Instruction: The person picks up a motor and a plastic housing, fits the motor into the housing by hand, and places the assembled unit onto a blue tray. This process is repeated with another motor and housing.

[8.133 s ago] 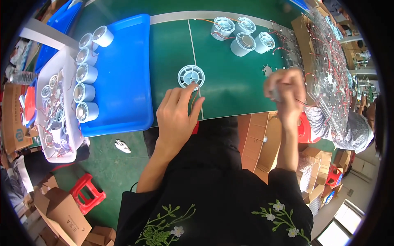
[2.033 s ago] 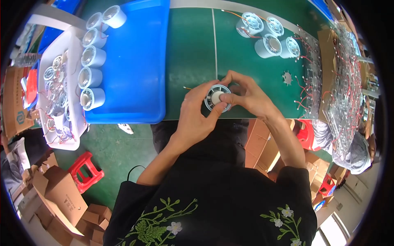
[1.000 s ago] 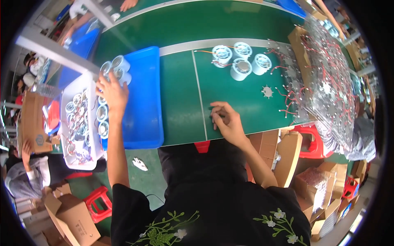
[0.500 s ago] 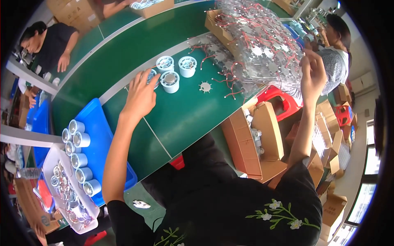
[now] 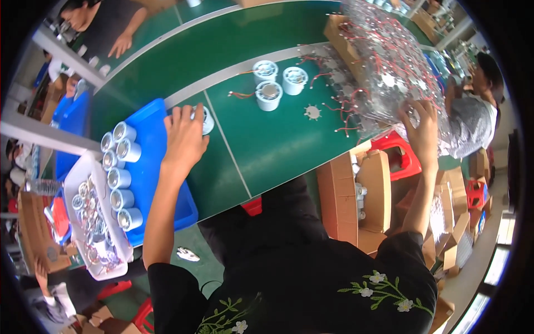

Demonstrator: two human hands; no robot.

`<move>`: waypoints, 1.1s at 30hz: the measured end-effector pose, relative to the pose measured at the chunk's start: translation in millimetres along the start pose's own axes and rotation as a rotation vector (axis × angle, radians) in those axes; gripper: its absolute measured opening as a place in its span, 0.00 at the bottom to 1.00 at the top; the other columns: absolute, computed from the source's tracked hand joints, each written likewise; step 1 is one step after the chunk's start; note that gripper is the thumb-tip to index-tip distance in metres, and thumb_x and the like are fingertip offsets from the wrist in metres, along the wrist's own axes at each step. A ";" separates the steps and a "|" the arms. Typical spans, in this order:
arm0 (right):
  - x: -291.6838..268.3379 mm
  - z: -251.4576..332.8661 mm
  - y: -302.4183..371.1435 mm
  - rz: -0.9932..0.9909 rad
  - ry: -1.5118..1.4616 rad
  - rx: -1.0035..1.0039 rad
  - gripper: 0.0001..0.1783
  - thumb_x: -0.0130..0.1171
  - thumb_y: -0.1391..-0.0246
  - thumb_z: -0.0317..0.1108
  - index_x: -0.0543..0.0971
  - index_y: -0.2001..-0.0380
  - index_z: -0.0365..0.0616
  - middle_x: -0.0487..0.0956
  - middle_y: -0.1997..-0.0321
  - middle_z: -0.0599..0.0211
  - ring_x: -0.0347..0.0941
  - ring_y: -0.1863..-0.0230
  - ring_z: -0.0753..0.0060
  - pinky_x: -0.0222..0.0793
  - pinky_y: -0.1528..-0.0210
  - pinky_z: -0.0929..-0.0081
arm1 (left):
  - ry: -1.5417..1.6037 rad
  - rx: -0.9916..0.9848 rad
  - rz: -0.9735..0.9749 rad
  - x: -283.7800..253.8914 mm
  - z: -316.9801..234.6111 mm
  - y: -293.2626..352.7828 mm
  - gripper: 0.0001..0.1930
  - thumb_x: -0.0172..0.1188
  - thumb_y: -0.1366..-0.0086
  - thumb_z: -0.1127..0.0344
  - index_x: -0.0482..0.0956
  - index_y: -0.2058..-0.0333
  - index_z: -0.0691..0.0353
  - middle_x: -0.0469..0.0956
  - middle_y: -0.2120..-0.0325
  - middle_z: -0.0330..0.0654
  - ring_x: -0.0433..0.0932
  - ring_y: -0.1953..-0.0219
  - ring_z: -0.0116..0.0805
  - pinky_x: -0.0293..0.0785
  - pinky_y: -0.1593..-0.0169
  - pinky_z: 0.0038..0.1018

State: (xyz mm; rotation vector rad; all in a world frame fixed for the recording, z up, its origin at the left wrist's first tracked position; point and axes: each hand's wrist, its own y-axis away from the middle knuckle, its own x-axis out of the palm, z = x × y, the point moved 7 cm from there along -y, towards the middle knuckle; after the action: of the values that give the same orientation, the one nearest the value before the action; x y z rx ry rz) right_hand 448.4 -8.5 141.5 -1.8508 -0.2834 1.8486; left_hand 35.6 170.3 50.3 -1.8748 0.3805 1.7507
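Note:
My left hand (image 5: 186,136) is closed around a pale-blue round plastic housing (image 5: 208,120), above the green table beside the blue tray (image 5: 161,167); fingers cover part of it. Three similar housings stand grouped farther right: a rear one (image 5: 265,71), a front one (image 5: 269,97) with a silver disc on top, and a right one (image 5: 295,81). Red-orange wires stick out leftward from the group. A loose silver toothed disc (image 5: 312,112) lies on the table. My right hand (image 5: 421,131) has its fingers curled together at the clear plastic trays (image 5: 384,61) of red-wired discs; what they pinch is unclear.
Several housings (image 5: 119,178) line the blue tray's left side. Beside it sits a white bin (image 5: 92,222) of small parts. An open carton (image 5: 372,192) and a red stool (image 5: 396,156) are below the table's right edge. Co-workers sit at far left and right.
My left hand has moved left with a housing, away from the group toward the blue tray. My right hand has lowered to the plastic trays. The whole view has shifted.

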 end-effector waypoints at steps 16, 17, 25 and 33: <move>-37.3 34.5 9.2 -0.483 -0.844 0.117 0.11 0.60 0.46 0.23 0.72 0.59 0.39 0.77 0.62 0.61 0.75 0.63 0.69 0.69 0.61 0.77 | 0.586 0.116 -0.165 -25.7 -30.5 76.3 0.21 0.66 0.46 0.70 0.75 0.53 0.67 0.73 0.52 0.52 0.73 0.49 0.49 0.72 0.49 0.38; -29.7 52.6 9.8 -0.396 -1.072 0.112 0.10 0.58 0.45 0.22 0.72 0.59 0.39 0.76 0.63 0.62 0.74 0.67 0.71 0.69 0.65 0.79 | 0.562 0.040 -0.164 -18.6 -24.8 78.6 0.20 0.65 0.45 0.70 0.75 0.53 0.67 0.74 0.54 0.52 0.74 0.51 0.50 0.72 0.49 0.38; 122.8 213.0 50.7 0.567 -1.434 -0.006 0.14 0.60 0.47 0.29 0.73 0.57 0.43 0.71 0.70 0.70 0.68 0.77 0.76 0.60 0.78 0.79 | 0.688 -0.157 -0.217 7.9 -32.1 103.0 0.13 0.62 0.41 0.69 0.77 0.57 0.66 0.79 0.60 0.51 0.77 0.56 0.53 0.72 0.51 0.40; 103.3 271.2 36.5 0.480 -0.695 -0.557 0.33 0.75 0.64 0.44 0.77 0.52 0.46 0.75 0.71 0.62 0.73 0.74 0.59 0.70 0.71 0.67 | 0.786 -0.077 -0.276 15.1 -59.6 111.1 0.06 0.58 0.38 0.72 0.78 0.64 0.68 0.80 0.61 0.50 0.78 0.57 0.51 0.71 0.52 0.40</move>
State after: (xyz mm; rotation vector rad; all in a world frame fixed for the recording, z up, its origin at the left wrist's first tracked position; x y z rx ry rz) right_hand 181.4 65.3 47.7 -1.6054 -0.6978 2.9687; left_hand 25.8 48.9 14.6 -2.4802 0.3119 0.8077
